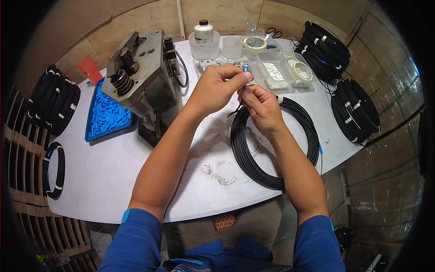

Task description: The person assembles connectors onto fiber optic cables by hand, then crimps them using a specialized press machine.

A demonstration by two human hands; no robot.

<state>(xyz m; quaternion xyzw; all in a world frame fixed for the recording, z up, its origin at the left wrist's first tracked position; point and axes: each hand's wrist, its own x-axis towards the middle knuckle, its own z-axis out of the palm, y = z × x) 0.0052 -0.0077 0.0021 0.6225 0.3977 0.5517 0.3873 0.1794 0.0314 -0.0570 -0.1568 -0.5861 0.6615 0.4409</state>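
1. Connector [246, 69] is partly covered by the fingertips of left hand [213, 89] and right hand [263, 109], so its whole shape is hard to make out.
2. Below the fingertips, a short length of black cable [234, 112] is visible; I cannot tell if it joins the connector.
3. Black coil [309, 129] is crossed by the right forearm [297, 170], which hides some of its turns.
4. Metal parts [236, 63] behind the left hand are half hidden, and too small to tell apart. Machine [147, 68] covers some of the blue tray [111, 135], which holds many blue pieces [108, 113].
5. Connector looks narrow and bright blue, with a pale detail near its top. It is nearly upright in the air over the worktop [113, 181], near the far side of the coil.
6. Left hand is pinching its upper part between thumb and index finger. Right hand is pinching just below; whether it grips also the cable, I cannot tell.
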